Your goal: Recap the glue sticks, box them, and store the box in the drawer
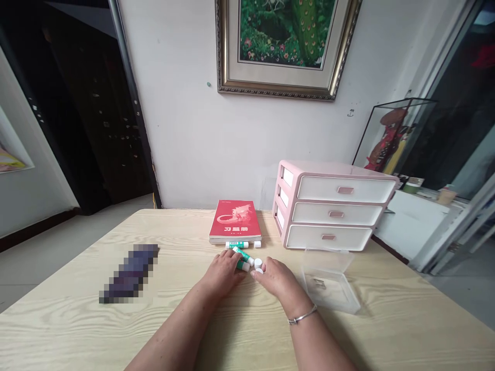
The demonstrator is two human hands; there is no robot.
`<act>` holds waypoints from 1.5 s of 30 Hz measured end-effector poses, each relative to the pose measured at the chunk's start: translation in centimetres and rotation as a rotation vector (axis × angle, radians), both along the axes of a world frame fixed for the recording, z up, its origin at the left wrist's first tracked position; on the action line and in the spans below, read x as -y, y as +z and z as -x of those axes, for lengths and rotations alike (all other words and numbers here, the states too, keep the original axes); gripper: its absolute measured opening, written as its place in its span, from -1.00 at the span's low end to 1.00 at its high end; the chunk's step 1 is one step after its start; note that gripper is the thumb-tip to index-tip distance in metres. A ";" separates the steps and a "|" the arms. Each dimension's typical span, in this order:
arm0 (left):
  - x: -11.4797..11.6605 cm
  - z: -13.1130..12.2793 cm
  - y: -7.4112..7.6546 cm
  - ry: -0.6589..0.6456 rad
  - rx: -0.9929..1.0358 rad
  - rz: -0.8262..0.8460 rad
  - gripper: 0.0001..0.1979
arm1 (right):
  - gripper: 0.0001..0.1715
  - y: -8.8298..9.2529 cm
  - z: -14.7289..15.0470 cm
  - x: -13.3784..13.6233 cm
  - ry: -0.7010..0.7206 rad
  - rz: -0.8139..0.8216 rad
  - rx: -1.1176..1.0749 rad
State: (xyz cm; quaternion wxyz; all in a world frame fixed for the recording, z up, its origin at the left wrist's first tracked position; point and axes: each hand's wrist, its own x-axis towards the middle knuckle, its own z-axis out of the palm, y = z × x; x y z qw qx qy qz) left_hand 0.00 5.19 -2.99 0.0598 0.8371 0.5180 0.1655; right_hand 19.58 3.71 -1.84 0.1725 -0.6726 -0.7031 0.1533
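Both my hands rest near the middle of a pale wooden table [77, 319]. My left hand [223, 272] is closed around green-and-white glue sticks [243, 257], whose ends stick out past my fingers. My right hand [276, 278], with a silver bracelet on the wrist, pinches a small white cap [258, 264] right beside those sticks. Another green-and-white glue stick [237, 245] lies just beyond, against a red book [235, 220].
A pink three-drawer organiser [332, 206] stands at the back right. In front of it sits a clear plastic box [328, 281]. A blurred dark object [129, 273] lies on the left. A framed picture [286, 46] hangs on the wall behind.
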 end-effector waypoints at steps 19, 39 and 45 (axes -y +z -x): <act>3.9 2.2 3.5 -0.264 0.863 0.569 -0.65 | -0.68 2.7 0.7 1.0 0.287 -0.147 -1.134; 4.3 2.4 4.0 -0.204 0.846 0.615 -0.64 | -0.63 2.6 0.8 1.9 0.524 -0.152 -0.965; 4.3 2.4 4.2 -0.239 0.866 0.640 -0.63 | -0.57 2.4 1.0 1.8 0.568 -0.098 -0.905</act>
